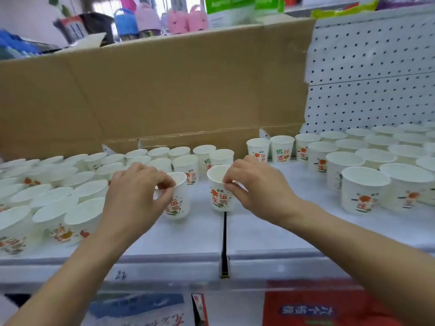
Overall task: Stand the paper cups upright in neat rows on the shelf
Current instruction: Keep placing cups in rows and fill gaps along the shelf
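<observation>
A: What is the left hand point(134, 191) doing?

B: It pinches the rim of a paper cup point(177, 201). The thumb and fingers are closed on the edge at the cup's nine o'clock side. The cup tips a little toward the hand, with its bottom on the white shelf point(188, 238).

A: And the right hand point(256, 184)?

B: Same thing. It pinches the rim of a second cup point(219, 194) at that cup's three o'clock side. This cup stands up straight, right by the dark gap between the two shelf boards.

A: Do the two cups touch?

B: No, they sit side by side, near each other with a bit of shelf between.

A: Where are the other cups?

B: A big bunch of cups point(54, 196) stands at nine o'clock from the hands. More cups point(376, 170) stand in rows at two o'clock. A short row point(188, 158) sits at twelve o'clock, in front of the brown cardboard point(164, 90).
</observation>
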Tool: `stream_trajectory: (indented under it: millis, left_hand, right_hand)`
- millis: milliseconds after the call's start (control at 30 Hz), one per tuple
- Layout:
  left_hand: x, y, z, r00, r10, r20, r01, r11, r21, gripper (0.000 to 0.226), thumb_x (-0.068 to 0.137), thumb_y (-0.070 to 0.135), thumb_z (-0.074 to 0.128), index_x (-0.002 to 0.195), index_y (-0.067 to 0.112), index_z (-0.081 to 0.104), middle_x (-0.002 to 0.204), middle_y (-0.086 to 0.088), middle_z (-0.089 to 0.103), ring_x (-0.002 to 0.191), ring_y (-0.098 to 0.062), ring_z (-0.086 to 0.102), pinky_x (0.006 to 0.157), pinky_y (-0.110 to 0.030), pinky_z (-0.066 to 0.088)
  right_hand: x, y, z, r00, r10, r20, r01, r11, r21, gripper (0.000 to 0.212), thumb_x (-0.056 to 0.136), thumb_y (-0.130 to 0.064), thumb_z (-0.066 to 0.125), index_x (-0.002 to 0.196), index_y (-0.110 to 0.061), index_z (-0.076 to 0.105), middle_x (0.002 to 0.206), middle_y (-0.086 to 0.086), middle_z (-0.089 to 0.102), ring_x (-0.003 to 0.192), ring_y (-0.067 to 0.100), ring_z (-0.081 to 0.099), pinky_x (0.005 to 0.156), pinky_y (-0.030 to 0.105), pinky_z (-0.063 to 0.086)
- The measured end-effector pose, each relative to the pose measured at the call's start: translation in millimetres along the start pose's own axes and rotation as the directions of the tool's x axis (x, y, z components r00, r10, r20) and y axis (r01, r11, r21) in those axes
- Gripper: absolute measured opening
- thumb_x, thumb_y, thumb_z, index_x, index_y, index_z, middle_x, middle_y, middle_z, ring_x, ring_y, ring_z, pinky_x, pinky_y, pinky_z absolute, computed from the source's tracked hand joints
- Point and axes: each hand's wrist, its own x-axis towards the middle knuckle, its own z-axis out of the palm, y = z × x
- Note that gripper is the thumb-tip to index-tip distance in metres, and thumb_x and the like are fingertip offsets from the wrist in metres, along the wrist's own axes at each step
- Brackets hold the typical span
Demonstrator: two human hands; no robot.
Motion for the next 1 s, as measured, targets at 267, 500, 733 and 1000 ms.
stream_trajectory:
  millis: [267,500,733,1000]
  left_hand:
    - [-1,129,10,0.967,0.250,-0.039,-0.248,0.909,-0.335,0.002,0.081,0.027,0.070,0.079,0.028,0.070,0.076,0.015,0.062,0.077,-0.014,0.048,0.071,-0.036,0.036]
    - [5,223,30,0.921,0.377,-0.101,-0.377,0.792,-0.479,0.002,0.084,0.027,0.071,0.083,0.026,0.073,0.077,0.012,0.063,0.076,-0.012,0.051,0.071,-0.040,0.042]
    - [7,284,52,0.897,0.427,-0.114,-0.431,0.792,-0.433,0.005,0.083,0.028,0.073,0.084,0.025,0.075,0.075,0.009,0.062,0.078,-0.016,0.054,0.073,-0.041,0.041]
    - [6,309,66,0.916,0.395,-0.071,-0.389,0.829,-0.402,0.008,0.082,0.033,0.073,0.086,0.027,0.074,0.077,0.011,0.061,0.079,-0.015,0.053,0.069,-0.033,0.034]
  right_hand:
    - [-110,43,-96,0.994,0.081,-0.072,-0.081,0.997,0.006,0.005,0.087,-0.027,0.066,0.086,-0.024,0.070,0.090,-0.010,0.060,0.087,0.015,0.049,0.063,0.041,0.047]
    - [-183,91,-158,0.969,0.170,-0.177,-0.190,0.977,-0.102,0.015,0.084,-0.031,0.060,0.084,-0.022,0.072,0.085,-0.008,0.060,0.084,0.020,0.055,0.059,0.043,0.048]
    - [-212,133,-168,0.969,0.198,-0.145,-0.225,0.953,-0.204,0.002,0.079,-0.018,0.072,0.080,-0.019,0.073,0.082,-0.002,0.061,0.079,0.027,0.058,0.050,0.039,0.047]
    - [-218,155,-172,0.979,0.200,-0.037,-0.203,0.955,-0.216,0.002,0.081,-0.023,0.072,0.082,-0.024,0.073,0.082,-0.006,0.061,0.081,0.024,0.058,0.055,0.031,0.042]
